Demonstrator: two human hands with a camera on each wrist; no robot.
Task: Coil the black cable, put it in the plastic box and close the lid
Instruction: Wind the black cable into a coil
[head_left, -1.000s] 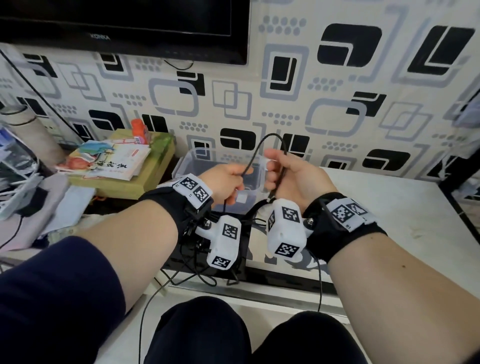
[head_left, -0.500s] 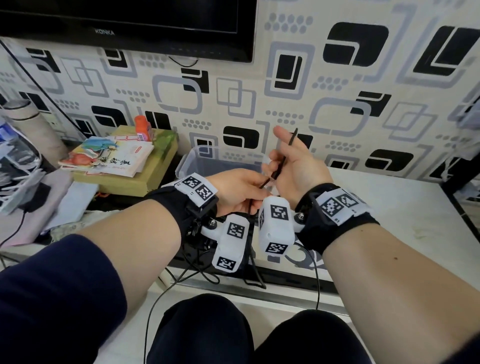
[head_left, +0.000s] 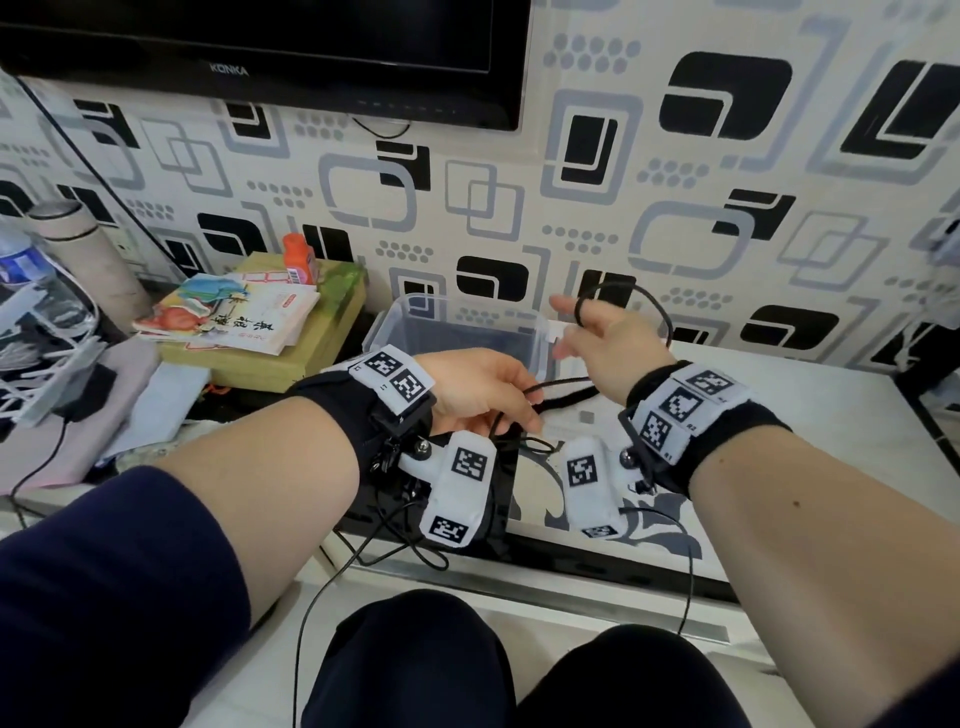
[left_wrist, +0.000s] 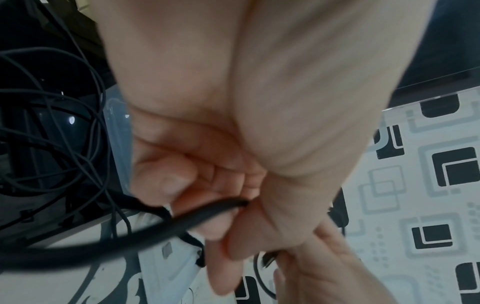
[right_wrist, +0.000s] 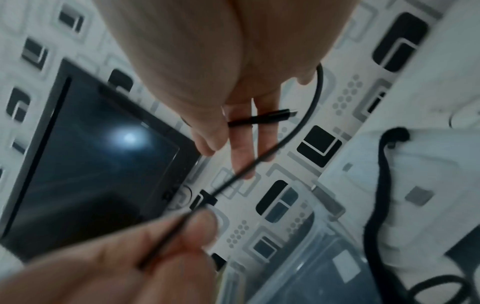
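My left hand (head_left: 485, 395) pinches the thin black cable (head_left: 558, 384) between thumb and fingertips, which the left wrist view shows close up (left_wrist: 228, 205). My right hand (head_left: 595, 338) is raised just right of it, fingers stretched out. Its thumb clamps the cable's plug end (right_wrist: 262, 120) against them. From there the cable arcs round the back of that hand and runs down to my left hand (right_wrist: 166, 246). The clear plastic box (head_left: 395, 332) stands open just behind both hands. I cannot make out its lid.
A thick black braided cord (right_wrist: 374, 205) lies on the white table (head_left: 831, 415) under my hands. A stack of books (head_left: 249, 322) with an orange bottle (head_left: 300, 257) is at the left, beside a thermos (head_left: 78, 244). A TV (head_left: 260, 47) hangs above. Thin wires (left_wrist: 64, 144) dangle below my wrists.
My right hand has spread its fingers and drawn away to the right, and a cable loop now arcs behind it. My left hand has stayed low and keeps its pinch on the cable.
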